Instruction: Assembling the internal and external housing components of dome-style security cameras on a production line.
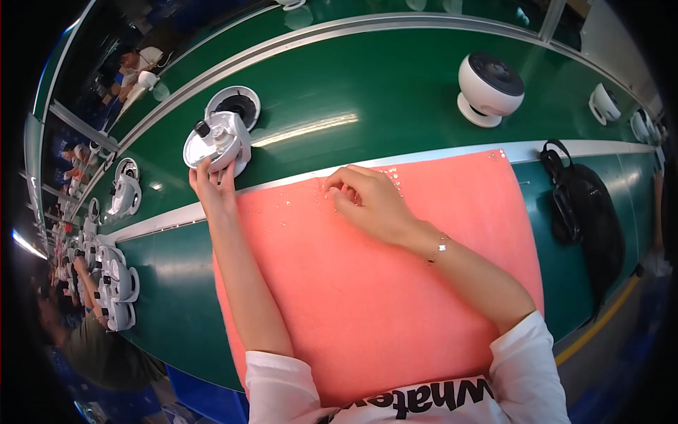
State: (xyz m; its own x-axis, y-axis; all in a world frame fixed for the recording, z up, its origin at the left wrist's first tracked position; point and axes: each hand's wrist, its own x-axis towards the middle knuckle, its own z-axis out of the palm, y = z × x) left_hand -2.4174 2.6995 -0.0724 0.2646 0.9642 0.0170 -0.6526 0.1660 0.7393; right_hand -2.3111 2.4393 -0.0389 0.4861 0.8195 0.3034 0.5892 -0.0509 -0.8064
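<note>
A white rounded housing point(224, 138) with its inside showing stands at the green belt's near edge. My left hand point(214, 185) is closed on its lower side. Inside the housing sit a black knob-like part point(203, 128) and a pale cylinder. Right behind it lies a round white cover point(236, 106) with a dark inner ring. My right hand point(367, 201) is above the pink cloth point(381, 311), its fingers curled and thumb drawn in; anything between the fingertips is too small to make out. Small shiny ring-like pieces point(393, 174) lie scattered on the cloth around it.
A finished-looking white round device point(490, 88) with a dark face stands on the belt to the right. More white units point(116, 286) are grouped at left, near other people at work. A black bag point(590, 212) lies on the right of the table.
</note>
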